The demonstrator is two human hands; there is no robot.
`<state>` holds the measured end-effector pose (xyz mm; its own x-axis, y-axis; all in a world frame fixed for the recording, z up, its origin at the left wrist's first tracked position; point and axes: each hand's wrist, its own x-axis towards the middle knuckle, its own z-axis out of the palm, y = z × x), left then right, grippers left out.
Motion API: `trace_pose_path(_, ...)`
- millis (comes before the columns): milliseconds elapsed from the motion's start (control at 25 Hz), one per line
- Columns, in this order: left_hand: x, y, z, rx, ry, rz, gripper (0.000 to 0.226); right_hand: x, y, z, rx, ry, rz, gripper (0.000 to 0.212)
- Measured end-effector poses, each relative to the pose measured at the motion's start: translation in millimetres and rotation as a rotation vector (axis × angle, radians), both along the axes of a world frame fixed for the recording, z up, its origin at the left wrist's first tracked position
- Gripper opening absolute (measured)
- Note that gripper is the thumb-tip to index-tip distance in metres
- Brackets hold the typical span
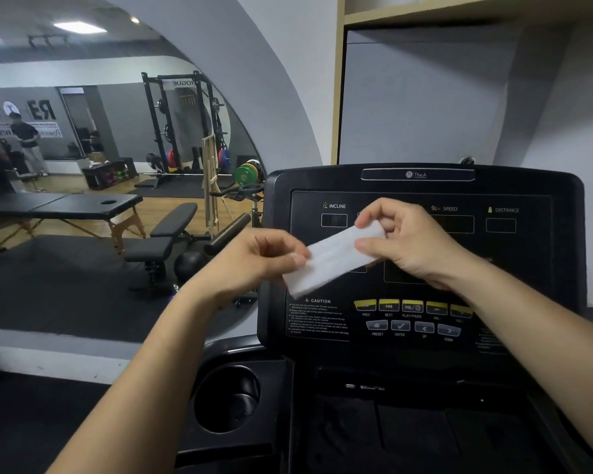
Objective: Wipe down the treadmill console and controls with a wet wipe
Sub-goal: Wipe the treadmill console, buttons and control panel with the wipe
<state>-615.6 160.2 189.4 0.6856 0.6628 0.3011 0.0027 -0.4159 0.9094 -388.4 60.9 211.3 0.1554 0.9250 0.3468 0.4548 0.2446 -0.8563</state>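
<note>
A folded white wet wipe (332,260) hangs in the air in front of the black treadmill console (421,261). My left hand (254,258) pinches its lower left end between thumb and fingers. My right hand (411,241) pinches its upper right end. The wipe is apart from the console, slanting up to the right. Below my hands, rows of yellow and grey control buttons (413,316) show, and my hands hide the middle of the display panel.
A round cup holder (226,398) sits low at the console's left. An arched mirror (110,186) on the left wall reflects a weight bench, a massage table, a squat rack and a person. A grey wall and a wooden shelf edge (425,12) rise behind the console.
</note>
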Motion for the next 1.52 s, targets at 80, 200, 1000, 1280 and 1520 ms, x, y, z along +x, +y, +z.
trace_pose_path(80,11,2,-13,-0.058,-0.014,-0.004,0.028,-6,4,-1,0.001,-0.156,0.026,0.037)
trace_pose_path(200,29,1,-28,0.028,0.095,0.055,0.027,-17,15,3,0.001,-0.3,0.064,0.044)
trace_pose_path(1000,37,25,-76,0.985,0.225,0.714,0.026,-30,99,14,0.667,-1.322,-0.266,0.023)
trace_pose_path(1280,35,33,-96,0.61,-0.139,0.772,0.034,9,110,-23,0.538,-1.768,-0.073,0.053)
trace_pose_path(1520,33,50,-110,-0.272,-0.443,0.517,0.029,-12,115,-31,0.548,-1.747,-0.065,0.057)
